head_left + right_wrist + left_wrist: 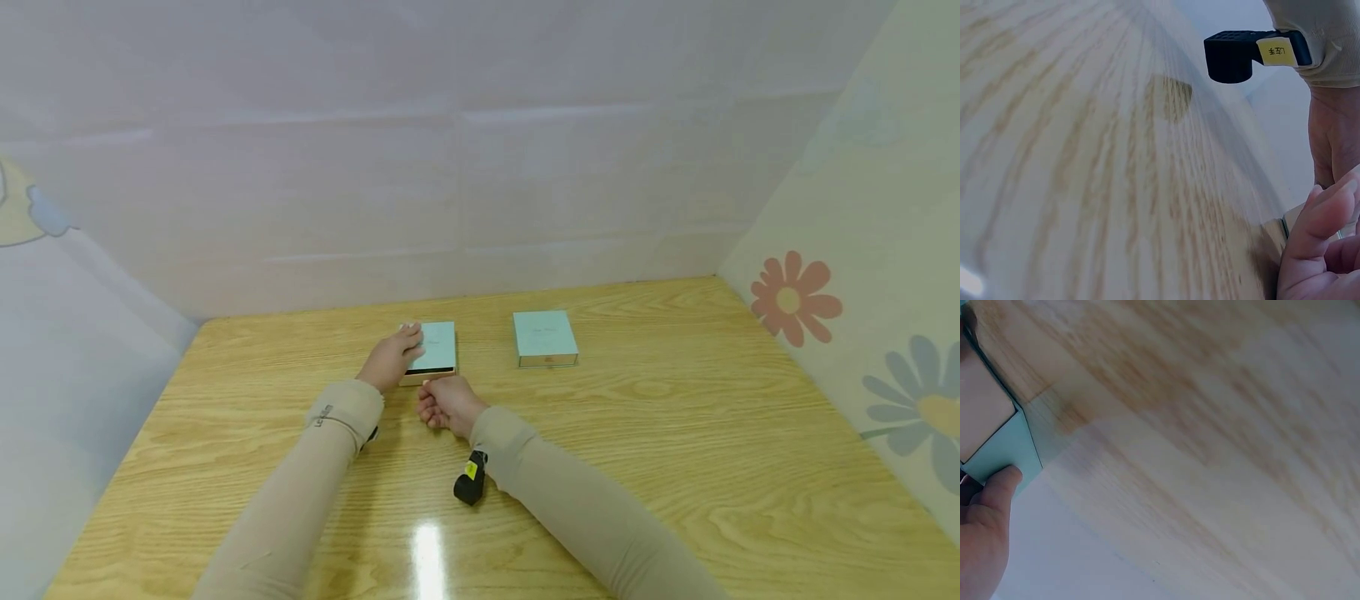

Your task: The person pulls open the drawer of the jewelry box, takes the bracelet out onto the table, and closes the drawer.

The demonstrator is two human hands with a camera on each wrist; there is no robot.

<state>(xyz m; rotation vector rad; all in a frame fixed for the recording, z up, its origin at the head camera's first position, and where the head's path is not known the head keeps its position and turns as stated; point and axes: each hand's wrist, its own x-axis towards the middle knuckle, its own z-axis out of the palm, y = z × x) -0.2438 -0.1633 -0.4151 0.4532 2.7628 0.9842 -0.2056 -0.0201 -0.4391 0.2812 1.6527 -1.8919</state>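
High head view, forward and down; close wrist views aslant; wooden tabletop in all.

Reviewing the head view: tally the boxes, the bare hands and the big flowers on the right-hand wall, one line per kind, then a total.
Boxes: 2 (left box, right box)
Hands: 2 (left hand, right hand)
Flowers: 2 (reddish flower, blue-grey flower, partly cut off by the frame)
Total: 6
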